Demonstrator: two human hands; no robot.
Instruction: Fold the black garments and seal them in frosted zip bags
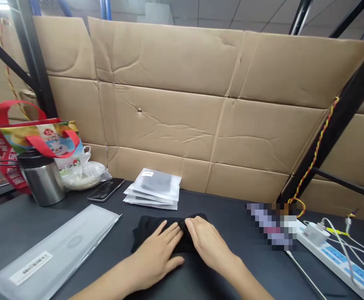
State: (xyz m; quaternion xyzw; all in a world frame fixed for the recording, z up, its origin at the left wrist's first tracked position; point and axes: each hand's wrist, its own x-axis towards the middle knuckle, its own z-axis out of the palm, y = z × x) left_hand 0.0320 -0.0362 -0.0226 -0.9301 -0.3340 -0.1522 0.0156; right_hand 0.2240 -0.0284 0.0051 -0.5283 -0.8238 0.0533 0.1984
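Black folded cloth (146, 228) lies on the dark table in front of me. My left hand (160, 254) rests flat on its left and middle part, fingers apart and thumb stretched to the right. At the cloth's right part is my right hand (208, 241), its fingers pressed together and bent down at the fabric; whether they pinch it is hard to make out. Left of the cloth lies a long frosted plastic bag (66, 246) with a barcode label. Behind the cloth sits a stack of frosted packets (153, 187) with something dark inside.
A phone (106, 189), a steel bottle (43, 179), a clear plastic bag (86, 174) and a red-handled bag (47, 137) stand at the back left. A power strip (335, 254) with white cables and a pixelated object (272, 229) are at right. Cardboard (169, 91) walls the back.
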